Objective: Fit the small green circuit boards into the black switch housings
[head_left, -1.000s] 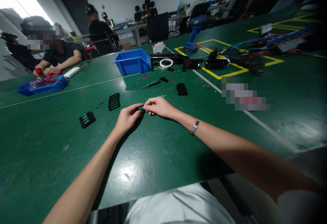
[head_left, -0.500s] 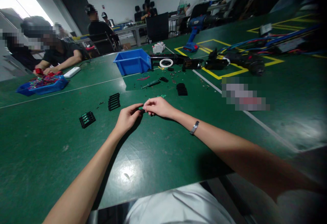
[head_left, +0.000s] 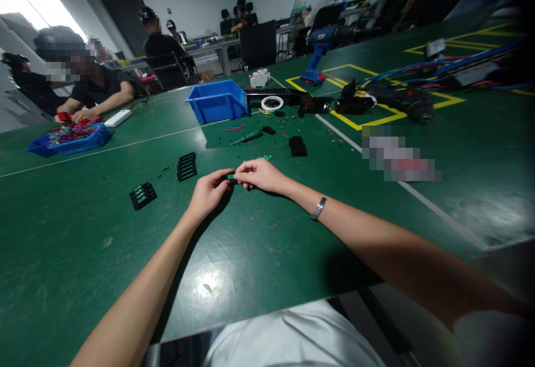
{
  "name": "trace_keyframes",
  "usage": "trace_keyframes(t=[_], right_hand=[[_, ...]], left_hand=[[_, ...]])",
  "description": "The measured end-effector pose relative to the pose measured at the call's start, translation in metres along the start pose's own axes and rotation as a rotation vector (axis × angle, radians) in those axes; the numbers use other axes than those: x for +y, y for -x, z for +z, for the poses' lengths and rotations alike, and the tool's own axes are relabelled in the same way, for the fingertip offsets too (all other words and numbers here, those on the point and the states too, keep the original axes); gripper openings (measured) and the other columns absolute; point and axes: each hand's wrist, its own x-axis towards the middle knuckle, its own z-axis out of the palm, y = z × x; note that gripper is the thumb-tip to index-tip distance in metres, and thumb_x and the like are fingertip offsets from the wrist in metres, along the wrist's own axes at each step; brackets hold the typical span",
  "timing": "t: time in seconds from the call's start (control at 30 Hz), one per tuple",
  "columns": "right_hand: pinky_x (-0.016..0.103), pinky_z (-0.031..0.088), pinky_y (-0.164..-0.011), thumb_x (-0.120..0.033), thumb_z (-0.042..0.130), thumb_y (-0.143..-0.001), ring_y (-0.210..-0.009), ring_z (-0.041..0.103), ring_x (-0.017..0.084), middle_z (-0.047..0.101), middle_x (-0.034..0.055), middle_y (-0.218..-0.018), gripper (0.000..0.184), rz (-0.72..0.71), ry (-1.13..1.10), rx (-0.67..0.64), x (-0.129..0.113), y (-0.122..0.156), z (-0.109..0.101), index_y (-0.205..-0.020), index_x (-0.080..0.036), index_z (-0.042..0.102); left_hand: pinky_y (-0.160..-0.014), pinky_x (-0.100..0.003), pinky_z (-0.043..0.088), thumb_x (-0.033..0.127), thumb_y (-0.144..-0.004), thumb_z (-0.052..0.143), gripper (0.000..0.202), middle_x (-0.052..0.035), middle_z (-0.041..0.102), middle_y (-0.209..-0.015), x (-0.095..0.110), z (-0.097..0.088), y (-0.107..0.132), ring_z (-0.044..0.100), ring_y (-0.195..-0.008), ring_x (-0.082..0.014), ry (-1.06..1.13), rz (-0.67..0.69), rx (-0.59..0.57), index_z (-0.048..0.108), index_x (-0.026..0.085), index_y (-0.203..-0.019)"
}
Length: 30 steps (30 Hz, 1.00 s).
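Note:
A small green circuit board [head_left: 230, 177] shows between my two hands, just above the green tabletop. My left hand [head_left: 209, 191] is closed on its left side, with thumb and forefinger bent round it. From the right, my right hand [head_left: 261, 175] pinches the same piece with thumb and forefinger. My fingers cover most of it, and whether a dark part lies under it I cannot tell. Beyond the right hand lie more green boards [head_left: 266, 157]. Left of my hands are a black slotted part [head_left: 186, 166] and a black holder with green boards in it [head_left: 142, 195].
Farther out are a black block [head_left: 297, 146], a screwdriver [head_left: 247, 138], a blue bin [head_left: 217, 102], a white ring [head_left: 272, 103] and a blue cordless drill [head_left: 316, 54]. A blue tray [head_left: 90, 142] of wires stands far left near a person [head_left: 104, 88]. Cables [head_left: 438, 71] lie at right.

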Motion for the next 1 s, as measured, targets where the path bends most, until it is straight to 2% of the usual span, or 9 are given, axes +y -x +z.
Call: trace_keyframes(t=[0.33,1.0], right_hand=[[0.019,0.049,-0.050,-0.035,0.074,-0.085,-0.058,0.064,0.010,0.070,0.0037,-0.071,0.024,0.010,0.002,0.006,-0.0024,0.0004,0.0006,-0.090,-0.012,0.073],[0.019,0.049,-0.050,-0.031,0.072,-0.086,-0.057,0.063,0.010,0.069,0.0033,-0.070,0.019,-0.001,0.019,0.044,0.0012,-0.0011,0.0032,-0.089,-0.012,0.072]], left_hand=[[-0.067,-0.026,0.052,0.022,-0.088,0.060,0.040,-0.0059,0.076,-0.086,0.0031,-0.0005,-0.0011,0.070,-0.075,-0.0182,0.010,-0.004,-0.010,0.071,0.014,-0.126],[-0.066,-0.026,0.052,0.024,-0.088,0.060,0.040,-0.0058,0.077,-0.088,0.0048,-0.0011,-0.0010,0.070,-0.075,-0.0186,0.007,-0.006,-0.019,0.071,0.015,-0.125]])
